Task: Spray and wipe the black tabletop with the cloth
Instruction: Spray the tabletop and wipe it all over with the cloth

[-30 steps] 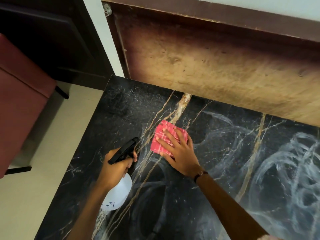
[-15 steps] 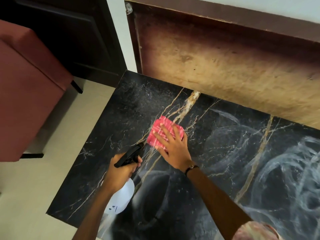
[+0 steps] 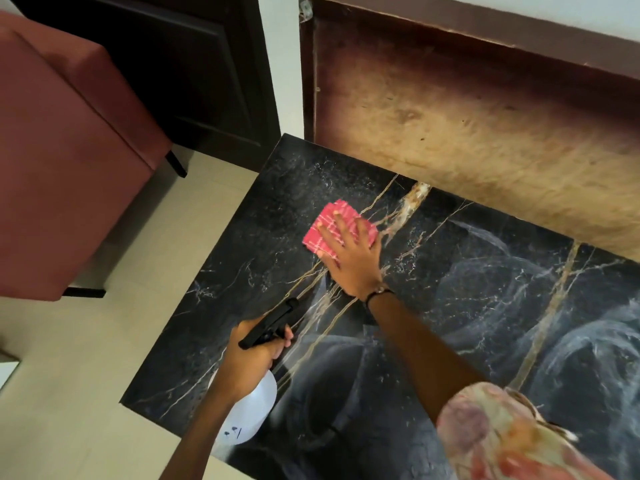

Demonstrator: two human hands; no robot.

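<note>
Worktop (image 3: 450,306) of black marble with gold veins spreads out below me, its left edge running diagonally down to a near-left corner, beyond which pale floor (image 3: 69,375) lies open. Along the far side a worn brown wooden panel (image 3: 485,133) stands right against the worktop's back edge, so no room is left that way. To the left, well apart from the worktop, sits a red upholstered seat (image 3: 62,168) on dark legs, with a dark door (image 3: 173,64) behind it. Whitish wipe swirls mark the black surface to the right, where it runs out of view.

My right hand (image 3: 353,258) lies flat, palm down, fingers (image 3: 341,225) spread wide and pressing the folded red checked cloth (image 3: 334,225) onto the worktop near the far-left corner, just beside a thick gold vein. That arm reaches forward nearly straight, a dark band at the wrist and a patterned sleeve (image 3: 502,434) at the lower right.

My left hand (image 3: 249,355) is wrapped around the neck of the spray bottle (image 3: 249,414), fingers closed under its black trigger head, nozzle pointing toward the cloth. The white bottle body hangs below my wrist, above the worktop's near-left part.
</note>
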